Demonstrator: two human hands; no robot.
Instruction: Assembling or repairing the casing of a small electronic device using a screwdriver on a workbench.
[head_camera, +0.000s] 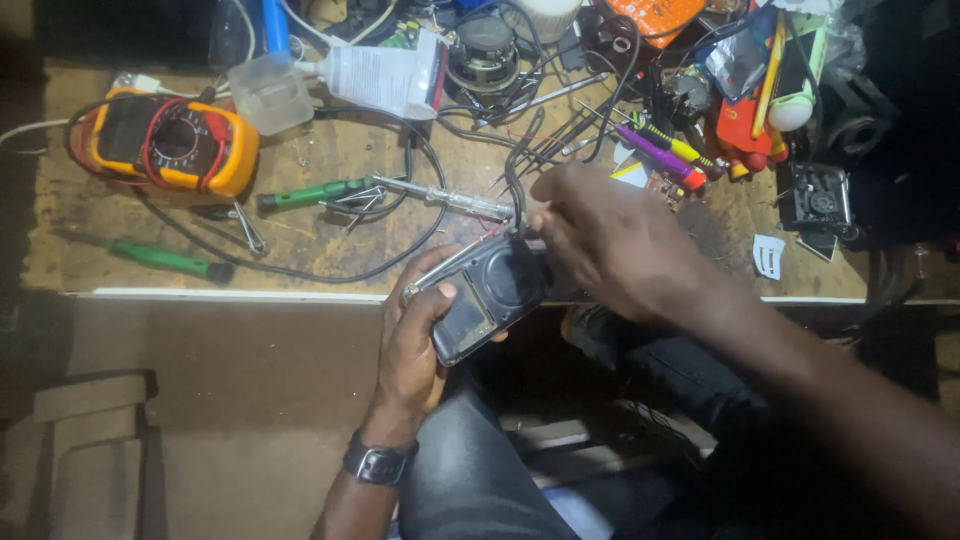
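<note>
Both hands worked on a small dark radio over the bench edge.
Left hand (412, 335) gripped the radio (490, 295) from below, fingers curled round its body, thumb on the front. Right hand (600, 240) sat at the radio's top corner, fingertips pinched together on something small, too blurred to tell what. Radio was off the bench (330, 150), above the lap. Green screwdriver (310, 195), yellow multimeter (165, 145) lay well apart.
</note>
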